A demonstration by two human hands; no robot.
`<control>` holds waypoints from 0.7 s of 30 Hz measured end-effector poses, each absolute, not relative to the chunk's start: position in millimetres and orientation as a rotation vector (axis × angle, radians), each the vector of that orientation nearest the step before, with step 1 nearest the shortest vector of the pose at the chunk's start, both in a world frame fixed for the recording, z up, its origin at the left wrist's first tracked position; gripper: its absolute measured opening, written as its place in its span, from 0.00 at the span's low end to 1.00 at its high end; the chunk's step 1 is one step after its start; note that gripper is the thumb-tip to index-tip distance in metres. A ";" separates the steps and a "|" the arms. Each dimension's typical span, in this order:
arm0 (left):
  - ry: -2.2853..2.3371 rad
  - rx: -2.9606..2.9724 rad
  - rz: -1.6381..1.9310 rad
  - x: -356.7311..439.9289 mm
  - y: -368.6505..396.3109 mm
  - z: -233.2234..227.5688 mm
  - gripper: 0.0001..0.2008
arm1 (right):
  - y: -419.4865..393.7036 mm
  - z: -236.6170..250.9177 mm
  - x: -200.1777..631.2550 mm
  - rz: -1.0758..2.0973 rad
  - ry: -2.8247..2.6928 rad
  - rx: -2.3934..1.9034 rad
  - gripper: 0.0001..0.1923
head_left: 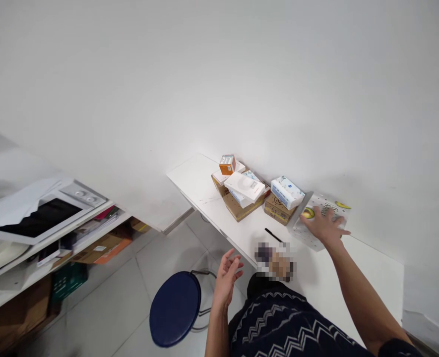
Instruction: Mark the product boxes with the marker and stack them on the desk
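Note:
My right hand (326, 228) lies with spread fingers across a grey-white box (308, 237) printed with avocados, at the right end of a row of boxes along the wall. Over the table's front edge hovers my left hand (227, 275), fingers loosely curled and apart, with nothing in it. Just left of the avocado box, a blue-and-white pack (288, 191) rests on a brown carton (279, 210). Farther left, a white box (244, 186) tops a pile on a flat brown carton (243, 213). A small orange-and-white box (227, 165) stands at that pile's back.
On the white table (200, 186), a black pen (273, 235) lies near a pixelated patch. A round blue stool (175, 309) stands by the table's front. To the left, a microwave (44, 213) sits on a shelf above cartons and a green crate (69, 280).

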State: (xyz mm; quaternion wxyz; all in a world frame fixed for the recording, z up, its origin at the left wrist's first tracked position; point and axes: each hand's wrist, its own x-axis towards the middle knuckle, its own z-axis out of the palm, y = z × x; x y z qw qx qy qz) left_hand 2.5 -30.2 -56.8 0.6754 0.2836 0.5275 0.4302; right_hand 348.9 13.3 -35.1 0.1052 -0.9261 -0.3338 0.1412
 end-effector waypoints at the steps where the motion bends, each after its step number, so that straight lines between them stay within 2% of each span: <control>1: 1.189 0.636 0.966 1.1 -30.6 -58.4 0.34 | 10.0 -32.9 354.1 0.452 -0.954 -2.751 0.41; 6: 1.193 0.616 0.971 -4.4 -30.6 -63.2 0.34 | -3.2 -28.8 369.9 0.545 -0.844 -2.764 0.42; 16: 1.168 0.586 0.960 1.7 -29.4 -67.2 0.35 | -2.9 -35.5 371.0 0.392 -0.844 -2.752 0.45; 21: 1.183 0.586 0.964 -4.0 -28.1 -68.3 0.34 | -26.9 -10.1 376.7 0.343 -0.860 -2.707 0.49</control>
